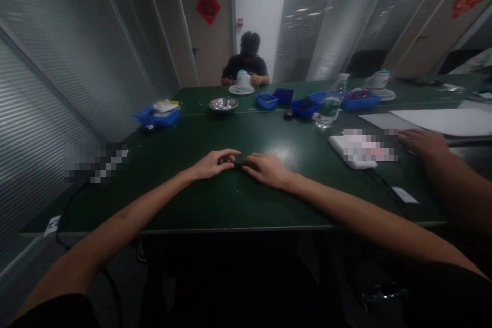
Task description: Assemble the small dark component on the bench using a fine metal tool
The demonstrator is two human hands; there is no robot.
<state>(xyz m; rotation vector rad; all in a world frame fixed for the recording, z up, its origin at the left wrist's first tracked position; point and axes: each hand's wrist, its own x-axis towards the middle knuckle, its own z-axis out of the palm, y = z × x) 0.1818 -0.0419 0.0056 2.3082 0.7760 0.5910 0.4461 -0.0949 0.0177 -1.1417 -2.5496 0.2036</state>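
Over the middle of the dark green table point(184, 205), my left hand point(210, 165) and my right hand point(268, 170) come together, fingertips almost meeting. A small dark thing point(237, 164) with a thin shiny part lies between them; it is too small to name. The thumb and bent fingers of my left hand close at its left end, while the index finger stretches above. My right hand pinches at its other end, fingers pressed together and partly hiding it.
Farther back stand a metal bowl point(223, 105), blue trays point(158, 117), a water bottle point(331, 102) and a white fan point(243, 82), with a person behind it. At right, a white box point(355, 161) with a cable lies near another person's hand point(425, 143).
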